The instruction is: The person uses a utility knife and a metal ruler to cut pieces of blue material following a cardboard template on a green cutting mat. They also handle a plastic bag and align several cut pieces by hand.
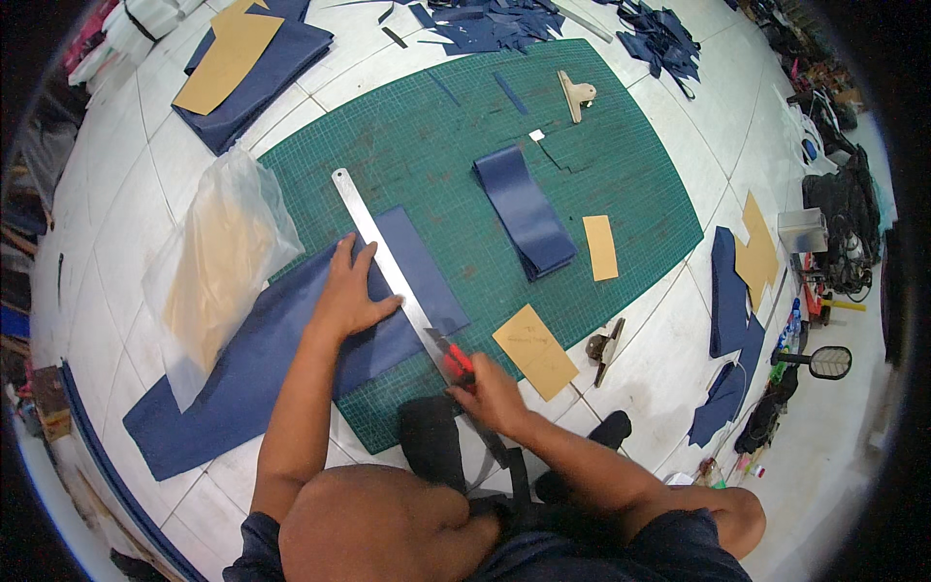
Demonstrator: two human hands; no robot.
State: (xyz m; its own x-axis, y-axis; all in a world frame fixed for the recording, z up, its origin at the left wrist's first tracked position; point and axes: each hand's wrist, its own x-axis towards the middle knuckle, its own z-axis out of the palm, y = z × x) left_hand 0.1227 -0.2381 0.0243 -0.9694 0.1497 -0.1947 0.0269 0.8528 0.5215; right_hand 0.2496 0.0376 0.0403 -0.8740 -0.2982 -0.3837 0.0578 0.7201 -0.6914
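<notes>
The blue sheet (262, 359) is lying partly on the green cutting mat (640, 184) and partly over the tiled floor (121, 291), and the steel ruler (388, 260) is running slantwise across it, probably serving as a straight guide, while the mat is likely sparing the tiles from the blade. The left hand (351, 299) is bearing down on the sheet beside the ruler, its fingers spreading wide and its thumb standing well apart from them, perhaps to keep both pieces from slipping. The right hand (493, 393) is gripping a red-and-black cutter (458, 363), its fingers closing around the handle, and the tool's dark end is pointing toward the ruler's lower part; whether it is touching the sheet, I cannot tell. The sheet is lying directly beneath the left fingers, with a narrower part of it showing beyond the ruler's right edge, and its near right corner is sitting just beside the cutter's tip, ahead of the right fingers. A tan card (536, 354) is resting near the right hand, perhaps staying handy there.
</notes>
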